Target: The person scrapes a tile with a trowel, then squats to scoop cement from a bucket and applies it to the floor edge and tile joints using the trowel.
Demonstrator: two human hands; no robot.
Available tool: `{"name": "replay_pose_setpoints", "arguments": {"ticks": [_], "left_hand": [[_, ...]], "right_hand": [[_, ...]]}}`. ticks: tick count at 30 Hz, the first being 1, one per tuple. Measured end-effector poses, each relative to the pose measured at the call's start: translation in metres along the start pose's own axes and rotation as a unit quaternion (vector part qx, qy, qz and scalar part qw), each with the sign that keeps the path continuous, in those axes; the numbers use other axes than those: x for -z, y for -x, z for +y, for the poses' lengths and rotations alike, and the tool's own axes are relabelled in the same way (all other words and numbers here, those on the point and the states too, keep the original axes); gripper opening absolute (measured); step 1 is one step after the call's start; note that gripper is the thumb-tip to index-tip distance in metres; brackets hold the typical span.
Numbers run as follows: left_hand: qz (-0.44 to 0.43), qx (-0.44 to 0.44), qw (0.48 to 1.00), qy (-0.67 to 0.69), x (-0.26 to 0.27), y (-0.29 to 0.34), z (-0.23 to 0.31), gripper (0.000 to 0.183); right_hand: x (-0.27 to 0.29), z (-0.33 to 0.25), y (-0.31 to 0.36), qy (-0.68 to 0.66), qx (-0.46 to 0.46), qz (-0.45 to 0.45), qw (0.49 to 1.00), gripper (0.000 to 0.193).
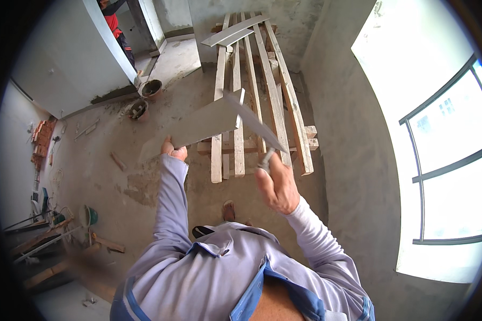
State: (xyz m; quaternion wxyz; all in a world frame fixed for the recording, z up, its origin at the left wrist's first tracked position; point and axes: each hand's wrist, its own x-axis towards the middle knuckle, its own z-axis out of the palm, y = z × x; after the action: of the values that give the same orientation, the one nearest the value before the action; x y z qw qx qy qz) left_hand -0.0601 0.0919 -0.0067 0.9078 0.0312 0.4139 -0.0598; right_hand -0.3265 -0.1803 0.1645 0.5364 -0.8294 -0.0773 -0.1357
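My left hand [175, 150] grips the lower left end of a flat grey panel [206, 120] with a pale, thick right edge. The panel is held out in front of me, over the near part of a row of long timber beams [278, 101]. In my right hand [278, 184] is a trowel [258, 124], its handle in my closed fingers. The pointed metal blade slants up to the left and overlaps the panel's right end in view; I cannot tell whether they touch. Both hands are closed.
Cut grey strips [235, 35] lie across the far end of the beams. Two mortar buckets [151, 89] stand left of them. Red bricks [42, 140] are stacked by the left wall, with scrap wood [43, 235] nearer. A barred window [450, 155] is at right; a person [114, 24] stands beyond the doorway.
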Motion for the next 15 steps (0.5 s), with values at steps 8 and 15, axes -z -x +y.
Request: {"name": "replay_pose_setpoints", "arguments": {"ticks": [8,15], "left_hand": [[0.001,0.014,1.000,0.007,-0.0015,0.0032,0.0017,0.022],[0.002,0.002,1.000,0.007,0.0023,0.0049,0.0026,0.022]], "right_hand": [[-0.0016,-0.0039,-0.0017,0.050,0.023,-0.019,0.998,0.026],[-0.0045,-0.0047,-0.0017,0.062,0.040,0.007,0.997,0.028]]}}
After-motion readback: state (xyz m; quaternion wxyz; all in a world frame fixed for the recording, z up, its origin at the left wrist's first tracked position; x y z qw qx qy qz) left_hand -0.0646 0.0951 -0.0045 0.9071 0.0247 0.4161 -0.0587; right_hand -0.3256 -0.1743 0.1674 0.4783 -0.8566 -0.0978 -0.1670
